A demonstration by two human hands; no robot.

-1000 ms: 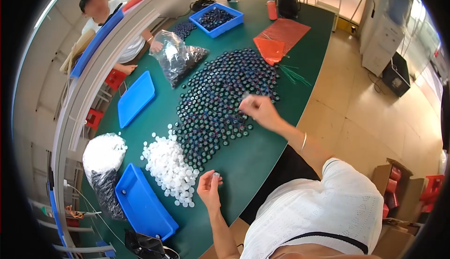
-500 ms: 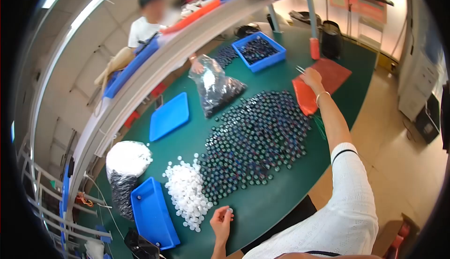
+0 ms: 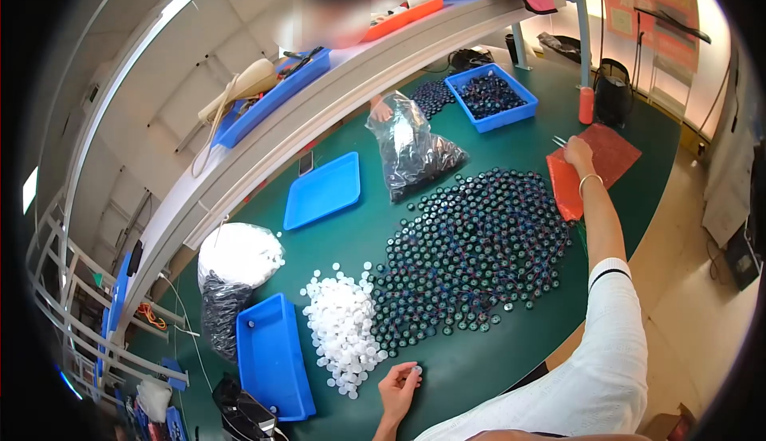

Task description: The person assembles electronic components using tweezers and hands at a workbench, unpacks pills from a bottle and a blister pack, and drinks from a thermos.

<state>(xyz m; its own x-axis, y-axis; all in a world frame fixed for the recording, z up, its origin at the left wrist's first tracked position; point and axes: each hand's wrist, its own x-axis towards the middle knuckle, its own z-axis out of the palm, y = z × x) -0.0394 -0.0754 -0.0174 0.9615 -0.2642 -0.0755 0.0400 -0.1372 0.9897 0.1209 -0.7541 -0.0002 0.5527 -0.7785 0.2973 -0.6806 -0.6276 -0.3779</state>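
Near the table's front edge my left hand (image 3: 396, 387) is closed, pinching a small round whitish cap (image 3: 417, 369) between thumb and fingertips. My right hand (image 3: 579, 152) reaches far to the right and is closed around metal tweezers (image 3: 560, 140), whose two prongs point left. It is over a red plastic bag (image 3: 610, 154) lying on the table; whether they touch I cannot tell. Between my hands spreads a large pile of small dark round parts with thin wires (image 3: 479, 250). Beside it, to the left, lies a heap of white round caps (image 3: 341, 325).
A deep blue tray (image 3: 299, 361), a flat blue tray (image 3: 327, 190) and a blue bin (image 3: 531, 108) of dark parts stand on the green table (image 3: 503, 353). Across it, another person's hand (image 3: 381, 112) touches a clear bag (image 3: 415, 154). A shelf (image 3: 351, 66) overhangs the far side.
My view has shifted, so the table and its things appear farther right. Both hands keep their grips, with the tweezers still above the red bag. The other person's head has moved.
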